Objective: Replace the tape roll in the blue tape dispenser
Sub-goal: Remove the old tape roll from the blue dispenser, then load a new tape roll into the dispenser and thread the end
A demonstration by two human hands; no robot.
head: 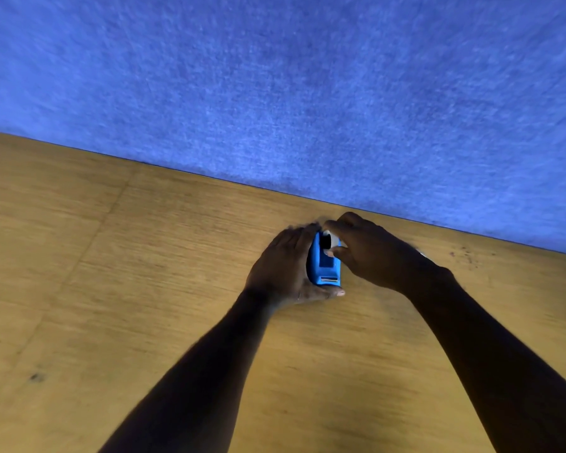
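Observation:
The blue tape dispenser (324, 268) stands on the wooden table (144, 273) near its far edge, with its cutter end towards me. My left hand (285, 266) wraps the dispenser's left side, thumb along its near end. My right hand (370, 250) comes in from the right, with its fingers pinched on a pale tape roll (328, 238) in the dispenser's top slot. Most of the roll is hidden by my fingers and the dispenser's walls.
A blue felt wall (275, 93) rises right behind the table's far edge, close behind my hands. A few dark specks (464, 255) mark the wood at the right.

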